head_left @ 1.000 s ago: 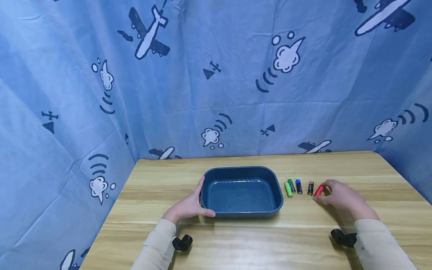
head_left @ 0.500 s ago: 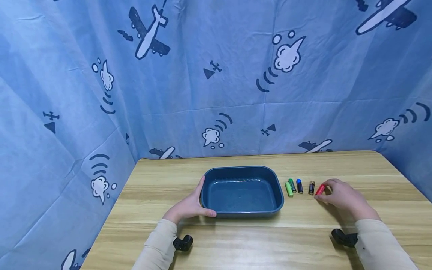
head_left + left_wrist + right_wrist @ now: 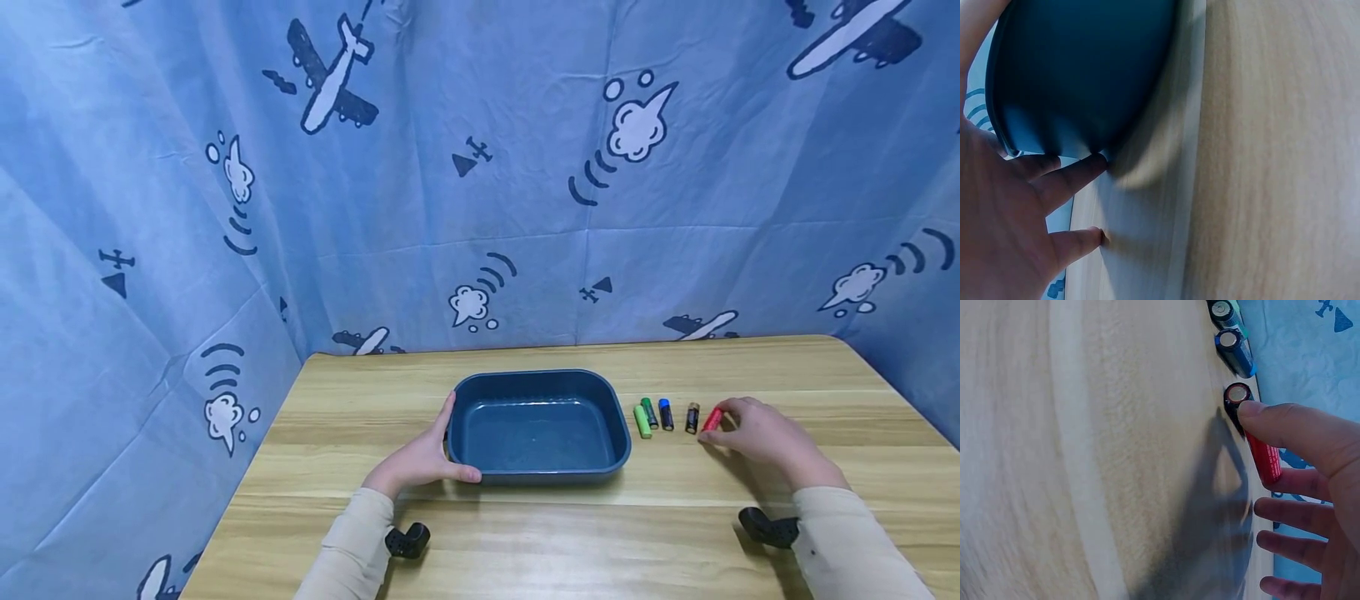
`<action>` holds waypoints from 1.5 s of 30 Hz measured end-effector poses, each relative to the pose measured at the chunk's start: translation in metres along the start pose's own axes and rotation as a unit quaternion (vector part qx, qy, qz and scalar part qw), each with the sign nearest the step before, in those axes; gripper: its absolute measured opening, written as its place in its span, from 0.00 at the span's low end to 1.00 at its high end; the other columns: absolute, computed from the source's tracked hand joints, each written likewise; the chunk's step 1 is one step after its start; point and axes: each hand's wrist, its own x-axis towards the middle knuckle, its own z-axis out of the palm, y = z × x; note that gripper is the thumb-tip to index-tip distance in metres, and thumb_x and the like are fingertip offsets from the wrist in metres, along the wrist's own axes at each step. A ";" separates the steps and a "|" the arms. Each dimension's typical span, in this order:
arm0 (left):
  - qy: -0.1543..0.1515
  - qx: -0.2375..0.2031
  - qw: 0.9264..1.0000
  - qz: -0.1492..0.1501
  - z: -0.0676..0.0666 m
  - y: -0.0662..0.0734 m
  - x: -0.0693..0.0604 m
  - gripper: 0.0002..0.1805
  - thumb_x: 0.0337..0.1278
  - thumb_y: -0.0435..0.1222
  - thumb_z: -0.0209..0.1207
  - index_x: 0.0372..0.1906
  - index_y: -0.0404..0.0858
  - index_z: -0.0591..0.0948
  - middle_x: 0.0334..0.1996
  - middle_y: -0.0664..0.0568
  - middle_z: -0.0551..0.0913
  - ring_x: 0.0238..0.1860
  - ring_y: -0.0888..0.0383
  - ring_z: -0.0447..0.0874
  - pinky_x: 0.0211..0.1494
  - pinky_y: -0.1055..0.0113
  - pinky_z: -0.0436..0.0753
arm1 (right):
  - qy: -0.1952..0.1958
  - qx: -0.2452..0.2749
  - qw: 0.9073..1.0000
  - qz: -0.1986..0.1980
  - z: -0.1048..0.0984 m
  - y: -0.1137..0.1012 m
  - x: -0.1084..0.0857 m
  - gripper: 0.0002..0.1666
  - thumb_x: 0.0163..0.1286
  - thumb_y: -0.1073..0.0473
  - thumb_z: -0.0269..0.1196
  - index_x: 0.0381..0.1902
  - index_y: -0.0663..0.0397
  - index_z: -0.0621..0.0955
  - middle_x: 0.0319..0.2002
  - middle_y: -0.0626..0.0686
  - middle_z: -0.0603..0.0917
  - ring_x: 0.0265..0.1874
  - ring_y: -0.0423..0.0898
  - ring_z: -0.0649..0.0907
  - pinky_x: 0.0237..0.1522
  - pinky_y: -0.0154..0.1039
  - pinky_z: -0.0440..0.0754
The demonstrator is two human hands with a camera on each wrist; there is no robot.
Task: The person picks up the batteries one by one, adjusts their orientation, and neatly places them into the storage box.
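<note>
Over the last second we saw almost nothing change: the right hand kept its pinch on the red battery, thumb and forefinger meeting on it, and the small drift across the head view looked to us like the camera's own. We took that to mean the work stood at the grip, with the battery held but not carried anywhere. It was at the right-hand end of a loose row, just beside the black battery; we could not tell whether it had left the table. In the right wrist view the other three fingers stretched out free, holding nothing. Farther left in the row lay the blue-topped battery, then the dark green battery and the light green battery, those two so close that we could not say whether they touched. The left hand also stayed put, spread wide about the left end of the dark blue dish, its thumb at the near rim and its forefinger toward the far corner. We saw no battery inside the dish, so its contents were unchanged too.
</note>
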 end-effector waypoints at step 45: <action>0.007 0.011 1.000 -0.002 0.000 0.000 -0.001 0.69 0.34 0.57 0.70 0.72 0.55 0.31 0.72 0.43 0.46 0.67 0.42 0.55 0.63 0.46 0.62 | 0.004 -0.021 0.999 -0.029 -0.032 -0.034 0.006 0.44 0.53 0.35 0.64 0.54 0.67 0.74 0.45 0.74 0.77 0.42 0.72 0.76 0.35 0.61 0.74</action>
